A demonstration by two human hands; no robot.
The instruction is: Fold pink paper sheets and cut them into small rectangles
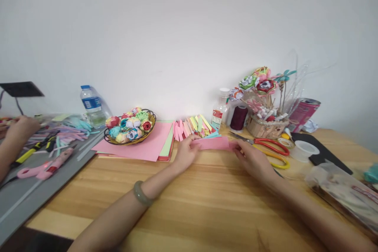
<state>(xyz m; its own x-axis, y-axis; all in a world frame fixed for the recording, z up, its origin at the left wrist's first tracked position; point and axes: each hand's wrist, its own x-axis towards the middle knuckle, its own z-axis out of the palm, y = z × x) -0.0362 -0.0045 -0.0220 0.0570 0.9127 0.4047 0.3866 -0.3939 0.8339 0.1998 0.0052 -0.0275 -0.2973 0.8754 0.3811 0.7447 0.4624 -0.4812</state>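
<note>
Head view | left hand [186, 152] pinched on left end of pink paper strip [213, 143] | right hand [251, 158] gripping its right end | strip spans between them over wooden counter [191, 208], before coloured paper pieces [191, 126] | red-handled scissors [267, 140] just beside right hand | flower-filled basket [153, 121] farther left, on paper sheets [162, 136].

paper strip [215, 143]: pink | thread spool [238, 118]: deep purple | scissors handles [267, 141]: red, yellow | bottle cap [85, 87]: blue | counter [189, 208]: tan, wood-grained
</note>
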